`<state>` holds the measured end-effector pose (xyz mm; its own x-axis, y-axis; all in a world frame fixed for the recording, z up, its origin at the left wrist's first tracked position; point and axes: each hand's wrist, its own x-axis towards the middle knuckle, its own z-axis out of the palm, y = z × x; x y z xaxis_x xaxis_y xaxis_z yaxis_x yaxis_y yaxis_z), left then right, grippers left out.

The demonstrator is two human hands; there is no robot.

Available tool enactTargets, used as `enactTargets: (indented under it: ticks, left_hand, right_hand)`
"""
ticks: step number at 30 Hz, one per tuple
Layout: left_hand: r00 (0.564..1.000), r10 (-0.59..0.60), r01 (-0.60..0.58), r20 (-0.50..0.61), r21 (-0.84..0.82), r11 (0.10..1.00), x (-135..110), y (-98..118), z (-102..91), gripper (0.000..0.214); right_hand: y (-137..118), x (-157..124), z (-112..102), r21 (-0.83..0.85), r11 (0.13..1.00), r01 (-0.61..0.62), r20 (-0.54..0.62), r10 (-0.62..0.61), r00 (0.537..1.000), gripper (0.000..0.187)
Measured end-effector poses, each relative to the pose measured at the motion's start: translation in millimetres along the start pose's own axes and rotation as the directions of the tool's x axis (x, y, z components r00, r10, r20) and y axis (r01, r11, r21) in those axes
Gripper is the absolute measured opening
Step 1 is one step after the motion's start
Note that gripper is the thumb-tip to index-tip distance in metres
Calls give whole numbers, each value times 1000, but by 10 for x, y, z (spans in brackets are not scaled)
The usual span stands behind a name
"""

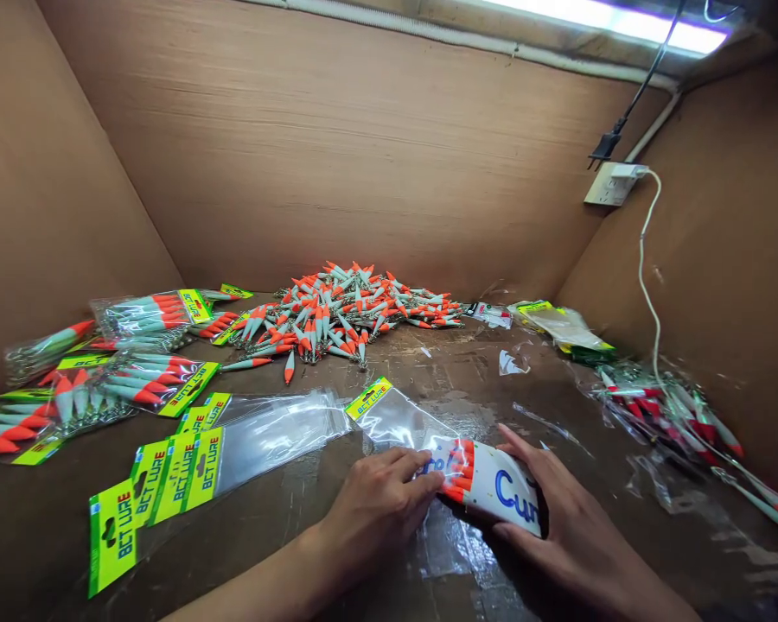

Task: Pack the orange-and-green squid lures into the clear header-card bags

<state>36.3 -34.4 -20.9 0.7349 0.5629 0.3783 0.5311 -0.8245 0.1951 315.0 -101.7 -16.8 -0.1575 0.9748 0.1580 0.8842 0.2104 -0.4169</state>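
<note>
Between my two hands is a white holder with blue lettering (502,488), its kind unclear. A row of orange-tipped fishing lures (460,471) lies in or against it; their other ends are hidden. My right hand (561,510) grips its right end, thumb below and fingers above. At the left end, the bent fingers of my left hand (385,492) pinch the holder. Just beyond my left hand lies a clear bag with a yellow-green BCT LURE header (371,397). A fanned stack of flat BCT LURE bags (200,462) is to the left.
A heap of loose orange-and-pale lures (337,311) sits against the back wall. Filled lure packets (149,371) are piled at left. At right lie red-and-pale lures (680,410) and yellow-edged packaging (564,328). A white cable (648,276) hangs from a wall socket (613,184).
</note>
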Motion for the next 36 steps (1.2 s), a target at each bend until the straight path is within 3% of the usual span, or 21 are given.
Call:
enactTargets:
  ticks: [5,8,10,13,17,19,30,36]
  left_hand:
    - [1000,2,-2,-3,-74,997,6,19,-4,22]
    - [994,-108,103,-15,-191,976,33,-21,6,16]
    - [963,-270,256,-16,-266,929,64,-82,-3,9]
    - [878,-478,441,4,-390,808,110,-191,-50,6]
    - [810,-585,490,45,-600,632,139,-289,-104,12]
    - [798,-602,490,37,-622,611,144,-306,-105,16]
    - [927,-363,331,-89,-258,908,89,-193,-48,12]
    - [975,-216,207,-57,-127,970,36,-152,7,13]
  right_hand:
    - [-108,57,48,-18,999,-41,-39,41,998,86]
    - [-128,60,92,-24,999,-21,-36,20,999,84]
    - [-119,42,116,-19,1000,-6,-24,6,1000,85]
    - [-73,-13,123,-11,1000,-21,-3,21,1000,86]
    - [10,-113,78,-13,997,-71,-15,71,997,84]
    - [30,-160,40,-1,997,-82,-7,82,997,85]
    - [-113,-159,-123,107,994,-17,90,7,996,90]
    - [-93,-83,-34,58,994,-98,95,92,991,86]
